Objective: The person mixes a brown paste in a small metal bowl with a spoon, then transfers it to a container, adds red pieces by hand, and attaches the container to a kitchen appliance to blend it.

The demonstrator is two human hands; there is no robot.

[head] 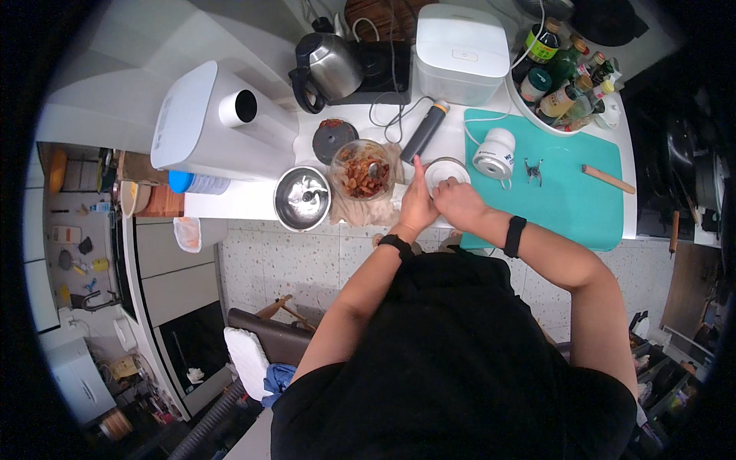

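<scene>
My left hand (420, 202) stands on edge, fingers extended, against the near left side of a round white lid or container (446, 172). The curled fingers of my right hand (458, 201) rest on its near rim; whether they grip it is hard to tell. Left of my hands is a clear bowl (363, 170) of reddish-brown food with a metal spoon in it, and beyond that a dark round lid (334, 142) smeared with red. A steel bowl with a blade (303, 198) sits at the table edge. A dark cylindrical device (424, 132) lies behind my hands.
On a teal mat (552, 213) lie a white chopper motor unit (494, 154), a small metal blade part (533, 170) and a wooden stick (608, 179). Behind stand a steel kettle (333, 66), a white rice box (463, 52) and a tray of bottles (535, 118). Cords cross the table.
</scene>
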